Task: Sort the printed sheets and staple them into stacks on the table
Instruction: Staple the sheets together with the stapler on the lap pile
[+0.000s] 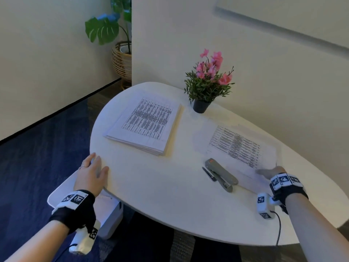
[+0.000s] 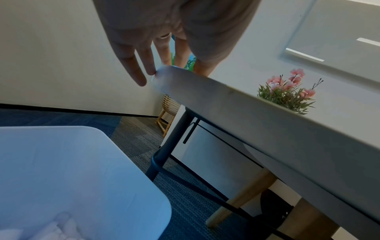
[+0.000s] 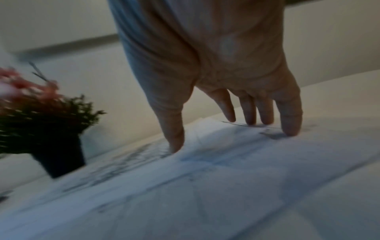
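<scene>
At the near edge of the desk the left hand rests with fingers straight and relaxed, its grip released and holding nothing. To the right, the right hand presses spread, straight fingertips onto the near corner of a loose printed sheet, flattened on it rather than clasping it. Just beside that sheet lies the grey stapler, untouched, with a dark pen against its left side. Farther back on the left sits the thick pile of printed sheets, still unsorted as far as I can judge (no staple is visible on anything, though the blur could hide one). Sorting looks barely begun; stapling is all still to come. Beyond stands a potted pink flower
</scene>
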A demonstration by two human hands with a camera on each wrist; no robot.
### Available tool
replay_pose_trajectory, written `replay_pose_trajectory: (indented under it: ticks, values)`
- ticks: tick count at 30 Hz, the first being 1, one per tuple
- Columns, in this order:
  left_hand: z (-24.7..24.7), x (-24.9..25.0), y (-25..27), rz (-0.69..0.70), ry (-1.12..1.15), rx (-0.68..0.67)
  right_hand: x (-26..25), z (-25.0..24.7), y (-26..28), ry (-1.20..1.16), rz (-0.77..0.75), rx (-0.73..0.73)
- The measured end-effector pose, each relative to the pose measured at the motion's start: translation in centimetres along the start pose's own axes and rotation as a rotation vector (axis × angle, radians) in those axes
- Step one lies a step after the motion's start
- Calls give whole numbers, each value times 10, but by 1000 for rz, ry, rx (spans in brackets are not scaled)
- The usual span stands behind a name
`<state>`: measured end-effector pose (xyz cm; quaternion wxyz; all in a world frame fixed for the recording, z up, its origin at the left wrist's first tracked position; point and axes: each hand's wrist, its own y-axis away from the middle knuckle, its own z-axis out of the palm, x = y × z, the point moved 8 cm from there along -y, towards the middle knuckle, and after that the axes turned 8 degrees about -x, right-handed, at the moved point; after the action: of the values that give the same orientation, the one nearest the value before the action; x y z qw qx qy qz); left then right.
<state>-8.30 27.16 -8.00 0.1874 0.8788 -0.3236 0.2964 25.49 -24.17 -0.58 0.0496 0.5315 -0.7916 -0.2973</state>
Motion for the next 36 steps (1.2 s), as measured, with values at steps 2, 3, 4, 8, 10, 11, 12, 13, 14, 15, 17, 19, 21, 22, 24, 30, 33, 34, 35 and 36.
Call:
replay_pose_trajectory:
  ticks: [2, 3, 4, 8, 10, 11, 12, 13, 14, 15, 17, 19, 21, 22, 24, 30, 33, 34, 35, 36]
  values:
    - [0, 0, 1, -10, 12, 8, 23, 5, -39, 41, 38, 2]
    - [0, 0, 1, -14, 11, 12, 37, 9, -72, 87, 57, 16]
    - [0, 0, 2, -18, 8, 15, 44, 12, -93, 101, 71, 18]
    - [1, -1, 3, -38, 7, 29, 22, 6, -34, 24, 26, 21]
    - [0, -2, 3, -37, 12, 41, 15, 6, -21, -47, -10, -13]
    - [0, -3, 3, -40, 16, 43, 15, 7, -18, -83, -13, -25]
    - [1, -4, 2, -45, 16, 42, 15, 7, -18, -89, -24, -21]
    - [1, -5, 2, -52, 14, 38, 14, 7, -15, -117, -40, -16]
    - [1, -6, 2, -57, 11, 35, 16, 6, -14, -142, -51, -8]
    - [0, -6, 1, -60, 8, 34, 17, 4, -10, -181, -59, 21]
    - [-1, -4, 1, -59, 16, 33, 17, -8, -7, -331, -151, 132]
    - [-2, -2, 1, -67, 48, 31, 16, -27, 3, -566, -274, 272]
    - [-3, -1, 0, -70, 63, 28, 15, -43, 13, -756, -373, 355]
    - [-5, 2, 0, -69, 63, 31, 11, -50, 24, -839, -430, 357]
    - [-10, 12, 1, -49, 72, 66, -9, -63, 63, -974, -617, 310]
    - [-49, 101, 17, 280, 196, 224, -63, -67, 153, -1235, -977, -22]
    - [-77, 150, 35, 419, 241, 287, -77, -41, 168, -1211, -838, -153]
    - [-85, 162, 42, 429, 241, 294, -80, -30, 173, -1180, -812, -199]
    - [-90, 173, 49, 444, 228, 290, -86, -18, 180, -1137, -824, -267]
    - [-92, 181, 55, 465, 205, 274, -90, -7, 187, -1082, -853, -345]
